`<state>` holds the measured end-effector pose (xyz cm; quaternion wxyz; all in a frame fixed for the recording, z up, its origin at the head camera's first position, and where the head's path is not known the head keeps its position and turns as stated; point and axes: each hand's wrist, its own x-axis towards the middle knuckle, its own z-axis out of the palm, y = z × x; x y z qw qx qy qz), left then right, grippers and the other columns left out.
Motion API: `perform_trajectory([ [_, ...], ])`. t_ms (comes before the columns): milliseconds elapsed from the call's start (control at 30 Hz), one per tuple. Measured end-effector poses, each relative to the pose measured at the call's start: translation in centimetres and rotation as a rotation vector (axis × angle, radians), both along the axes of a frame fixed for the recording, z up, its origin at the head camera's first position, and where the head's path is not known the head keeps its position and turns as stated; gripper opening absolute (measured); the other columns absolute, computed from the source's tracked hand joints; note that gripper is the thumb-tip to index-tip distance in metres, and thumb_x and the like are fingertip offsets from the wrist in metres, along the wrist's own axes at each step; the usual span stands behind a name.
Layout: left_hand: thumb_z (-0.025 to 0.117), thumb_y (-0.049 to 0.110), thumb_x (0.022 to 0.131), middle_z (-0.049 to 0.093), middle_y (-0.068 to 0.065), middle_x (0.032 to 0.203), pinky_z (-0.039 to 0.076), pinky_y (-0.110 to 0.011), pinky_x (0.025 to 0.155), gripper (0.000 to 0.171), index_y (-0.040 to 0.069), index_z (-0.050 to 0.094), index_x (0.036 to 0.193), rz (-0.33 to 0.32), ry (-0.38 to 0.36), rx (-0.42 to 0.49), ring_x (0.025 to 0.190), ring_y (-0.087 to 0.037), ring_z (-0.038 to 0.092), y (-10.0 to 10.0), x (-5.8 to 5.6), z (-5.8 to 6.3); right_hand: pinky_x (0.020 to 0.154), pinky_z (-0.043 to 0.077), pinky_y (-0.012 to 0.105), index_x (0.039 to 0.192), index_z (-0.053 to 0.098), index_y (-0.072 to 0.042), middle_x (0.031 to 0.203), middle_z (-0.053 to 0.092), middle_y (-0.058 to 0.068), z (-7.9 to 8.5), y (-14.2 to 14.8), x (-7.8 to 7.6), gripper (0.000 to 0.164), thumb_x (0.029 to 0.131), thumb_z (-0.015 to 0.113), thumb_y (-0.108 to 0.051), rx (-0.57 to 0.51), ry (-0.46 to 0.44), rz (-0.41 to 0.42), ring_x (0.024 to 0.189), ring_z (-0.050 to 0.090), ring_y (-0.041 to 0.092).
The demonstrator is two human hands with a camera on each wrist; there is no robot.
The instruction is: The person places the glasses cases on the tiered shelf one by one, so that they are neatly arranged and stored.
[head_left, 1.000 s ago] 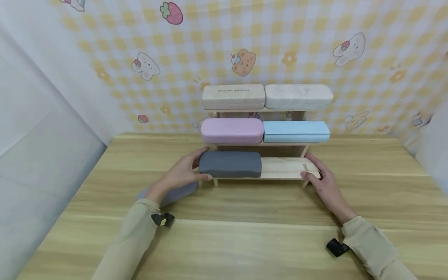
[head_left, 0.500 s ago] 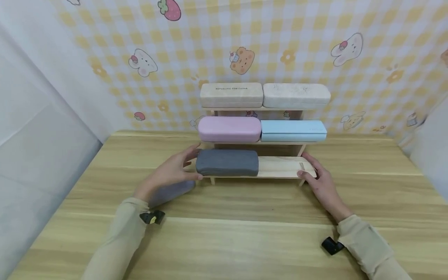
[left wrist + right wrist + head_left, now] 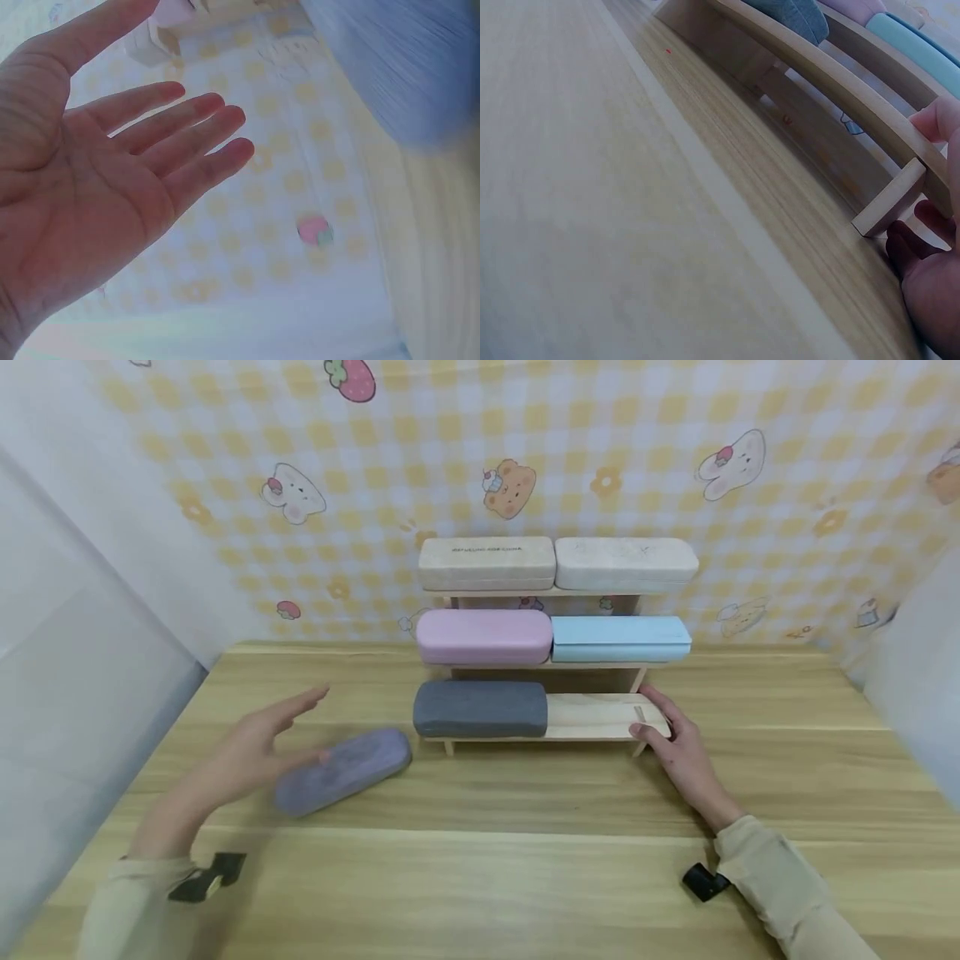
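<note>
My left hand [image 3: 247, 756] hovers with fingers extended and thumb apart, palm bare in the left wrist view. Its thumb overlaps a purple-grey glasses case [image 3: 352, 768] that lies slanted on the table; this case looks blurred and bluish [image 3: 412, 67] from the left wrist. With the thumb on top and fingers around the end, my right hand [image 3: 682, 760] grips the right end of a three-tier wooden rack's bottom shelf [image 3: 588, 717]. A dark grey glasses case [image 3: 480, 710] occupies that shelf's left half.
The middle tier bears a pink glasses case [image 3: 483, 637] and a light blue one [image 3: 621, 639]. Beige [image 3: 487, 564] and whitish [image 3: 626, 564] cases sit on top. Behind the rack hangs a yellow checked cloth [image 3: 375, 485]; a white wall [image 3: 90, 552] stands left of the wooden table [image 3: 480, 877].
My left hand has let go of the dark grey case's left end and moved left and toward me, uncovering the purple-grey case. The right hand keeps its grip on the shelf.
</note>
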<state>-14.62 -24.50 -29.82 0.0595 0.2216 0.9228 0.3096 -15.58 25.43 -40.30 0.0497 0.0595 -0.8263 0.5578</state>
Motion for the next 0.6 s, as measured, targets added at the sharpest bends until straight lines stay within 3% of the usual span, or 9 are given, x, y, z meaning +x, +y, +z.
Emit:
perform_trajectory([
  [200,0.068,0.036,0.084,0.040,-0.029,0.136,0.039,-0.065,0.082,0.074,-0.004,0.037,0.139,0.056,-0.131,-0.095,0.112,-0.057,0.041,-2.8,2.6,-1.1,0.079,0.042,0.009,0.145,0.033,-0.009,0.144,0.032,0.020,0.3,0.3,-0.1,0.056,0.094,0.055,-0.016,-0.009,0.003,-0.008,0.108,0.045,0.004],
  [333,0.070,0.037,0.082,0.045,-0.029,0.132,0.042,-0.062,0.081,0.074,-0.005,0.041,0.136,0.073,-0.146,-0.089,0.112,-0.053,0.045,-3.2,3.6,-2.5,0.080,0.040,0.009,0.146,0.032,-0.012,0.145,0.031,0.017,0.3,0.3,0.1,0.056,0.095,0.055,-0.018,-0.001,-0.024,-0.006,0.110,0.043,0.008],
  [600,0.077,0.034,0.075,0.044,-0.036,0.127,0.038,-0.063,0.086,0.082,-0.013,0.041,0.131,0.070,-0.112,-0.080,0.114,-0.055,0.041,-2.3,3.8,-4.2,0.082,0.038,0.009,0.146,0.032,-0.015,0.146,0.030,0.015,0.2,0.0,0.4,0.057,0.094,0.056,-0.018,-0.004,-0.031,-0.004,0.120,0.040,0.024],
])
